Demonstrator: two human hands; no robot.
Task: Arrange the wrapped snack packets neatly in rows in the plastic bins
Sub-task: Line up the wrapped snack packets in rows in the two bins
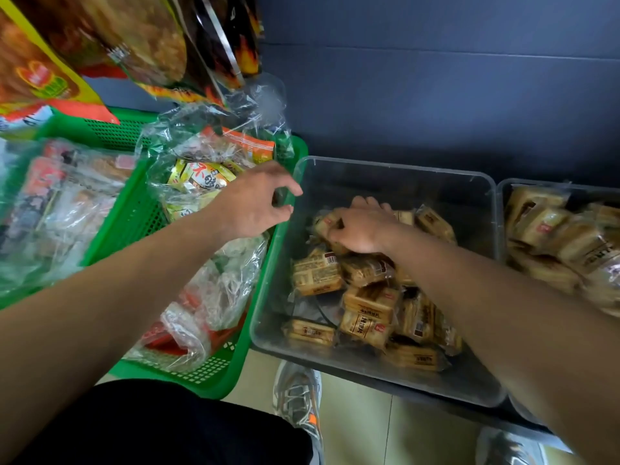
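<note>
Soft, even indoor light, probably from overhead, throws only weak shadows. Glare streaks the crinkled clear wrappers (231,283) in the green basket (231,380). The hanging snack bags (141,45) at top left are badly blurred. Snack packets (369,307) in the clear plastic bin (396,169) read fairly sharp; the frame's edges bow and smear.

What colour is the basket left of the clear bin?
Green; the basket shows best in the head view.

One view only, worn on the head: wide-angle, facing forward and steeply down, close above the work. A clear bin (402,182) fills the centre, with a green basket (134,226) left, a second bin (502,209) cut off right, shoes (297,391) near and a wall (436,95) far.
</note>
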